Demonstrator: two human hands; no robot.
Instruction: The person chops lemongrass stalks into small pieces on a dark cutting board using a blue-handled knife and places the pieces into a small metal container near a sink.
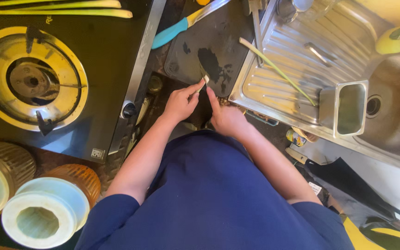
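My left hand and my right hand meet in front of my body at the near edge of a dark cutting board. Between their fingertips they pinch a small pale stalk piece. The left thumb and forefinger grip it, and the right forefinger presses on it from the other side. A knife with a teal handle lies at the board's far left corner, apart from both hands. Dark scraps lie on the board just beyond the fingers.
A black gas stove with a round burner is on the left, with long green stalks behind it. One thin stalk lies across the steel sink drainboard, near a rectangular metal container. Lidded jars stand at bottom left.
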